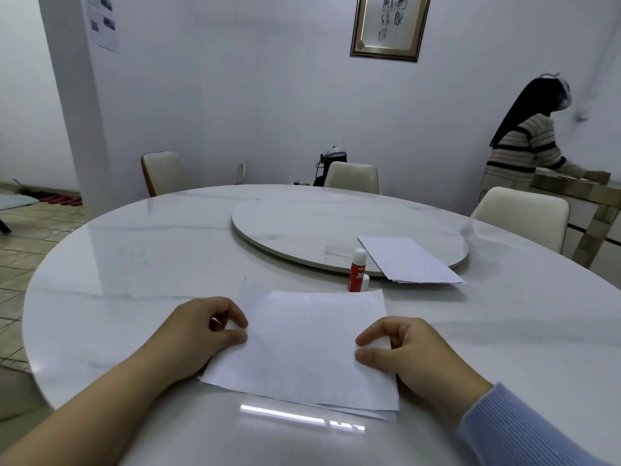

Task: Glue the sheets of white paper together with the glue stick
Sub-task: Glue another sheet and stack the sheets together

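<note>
A sheet of white paper [302,348] lies on top of other sheets at the near edge of the round marble table [134,264]. My left hand [205,334] pinches its left edge between thumb and fingers. My right hand [403,354] pinches its right edge the same way. Just beyond the sheet's far edge stands a red glue stick [357,271] with a white cap on, and a second white cap-like piece sits beside its base. Further right, a second small stack of white paper [408,260] rests partly on the turntable.
A round marble turntable [302,227] fills the table's middle. Cream chairs [353,178] stand around the far side. A person in a striped top [524,153] works at a side table at the right. Tiled floor lies to the left.
</note>
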`<state>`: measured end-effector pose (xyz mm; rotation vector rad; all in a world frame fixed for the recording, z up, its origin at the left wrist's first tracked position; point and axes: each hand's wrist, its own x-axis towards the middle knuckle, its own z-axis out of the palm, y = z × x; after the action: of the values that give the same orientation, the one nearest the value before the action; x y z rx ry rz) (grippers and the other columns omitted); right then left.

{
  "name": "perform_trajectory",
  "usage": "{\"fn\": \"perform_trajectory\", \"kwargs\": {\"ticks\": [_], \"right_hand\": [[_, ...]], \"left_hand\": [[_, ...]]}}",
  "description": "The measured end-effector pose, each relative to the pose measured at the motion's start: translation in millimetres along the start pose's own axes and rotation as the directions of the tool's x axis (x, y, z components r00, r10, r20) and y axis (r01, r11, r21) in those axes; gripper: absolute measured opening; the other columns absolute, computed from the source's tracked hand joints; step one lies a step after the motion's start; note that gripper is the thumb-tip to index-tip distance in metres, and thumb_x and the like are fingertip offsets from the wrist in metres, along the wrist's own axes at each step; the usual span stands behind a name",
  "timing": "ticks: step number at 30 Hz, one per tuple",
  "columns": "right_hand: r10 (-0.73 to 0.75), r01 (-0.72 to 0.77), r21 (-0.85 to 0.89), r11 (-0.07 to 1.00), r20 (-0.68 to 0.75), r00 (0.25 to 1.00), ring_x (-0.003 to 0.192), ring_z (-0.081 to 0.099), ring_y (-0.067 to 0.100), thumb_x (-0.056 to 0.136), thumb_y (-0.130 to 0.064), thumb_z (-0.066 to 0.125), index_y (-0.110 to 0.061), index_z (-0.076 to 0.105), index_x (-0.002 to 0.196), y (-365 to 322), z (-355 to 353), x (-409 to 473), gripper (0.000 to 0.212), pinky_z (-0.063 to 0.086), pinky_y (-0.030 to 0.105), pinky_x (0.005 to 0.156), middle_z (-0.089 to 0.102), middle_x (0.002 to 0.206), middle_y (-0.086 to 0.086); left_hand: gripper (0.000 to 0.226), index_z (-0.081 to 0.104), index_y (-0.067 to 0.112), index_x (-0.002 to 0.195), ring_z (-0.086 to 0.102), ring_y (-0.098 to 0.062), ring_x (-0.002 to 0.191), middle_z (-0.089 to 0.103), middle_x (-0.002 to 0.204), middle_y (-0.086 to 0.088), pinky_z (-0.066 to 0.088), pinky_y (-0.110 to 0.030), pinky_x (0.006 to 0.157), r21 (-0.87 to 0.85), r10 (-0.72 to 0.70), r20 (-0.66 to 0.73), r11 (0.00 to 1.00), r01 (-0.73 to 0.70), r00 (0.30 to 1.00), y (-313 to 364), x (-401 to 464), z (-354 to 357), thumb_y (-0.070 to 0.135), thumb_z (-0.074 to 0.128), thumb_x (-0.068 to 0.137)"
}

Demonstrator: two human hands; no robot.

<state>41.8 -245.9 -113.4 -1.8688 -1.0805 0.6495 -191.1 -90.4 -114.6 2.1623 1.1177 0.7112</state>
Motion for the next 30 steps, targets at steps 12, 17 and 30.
{"fn": "perform_trajectory", "kwargs": {"ticks": [12, 17, 30], "right_hand": [[-0.096, 0.094, -0.078, 0.993, -0.030, 0.995, 0.087, 0.068, 0.035, 0.065, -0.035, 0.081, -0.036, 0.074, 0.079, 8, 2, 2, 0.015, 0.057, 0.049, 0.081, 0.073, 0.092, 0.016], [-0.117, 0.113, -0.108, 0.988, -0.026, 0.993, 0.087, 0.067, 0.037, 0.067, -0.036, 0.081, -0.039, 0.073, 0.078, 10, 2, 2, 0.014, 0.056, 0.050, 0.081, 0.071, 0.093, 0.019], [-0.158, 0.150, -0.150, 0.977, -0.042, 0.987, 0.069, 0.062, 0.033, 0.067, -0.036, 0.079, -0.039, 0.072, 0.078, 12, 2, 5, 0.013, 0.055, 0.038, 0.068, 0.066, 0.074, 0.017]], "left_hand": [[0.022, 0.067, 0.038, 0.080, 0.058, -0.007, 0.078, 0.061, 0.084, 0.003, 0.043, -0.013, 0.067, 0.059, 0.076, 0.033, 0.995, -0.078, 0.997, -10, 1, -1, 0.017, 0.064, 0.084], [0.020, 0.068, 0.036, 0.081, 0.055, -0.006, 0.072, 0.060, 0.081, 0.002, 0.038, -0.009, 0.063, 0.070, 0.093, 0.048, 0.993, -0.096, 0.995, -12, 0, -2, 0.017, 0.065, 0.084], [0.016, 0.069, 0.035, 0.082, 0.058, -0.011, 0.071, 0.064, 0.079, 0.003, 0.040, -0.005, 0.059, 0.083, 0.092, 0.014, 0.992, -0.093, 0.996, -14, 1, 1, 0.020, 0.067, 0.082]]}}
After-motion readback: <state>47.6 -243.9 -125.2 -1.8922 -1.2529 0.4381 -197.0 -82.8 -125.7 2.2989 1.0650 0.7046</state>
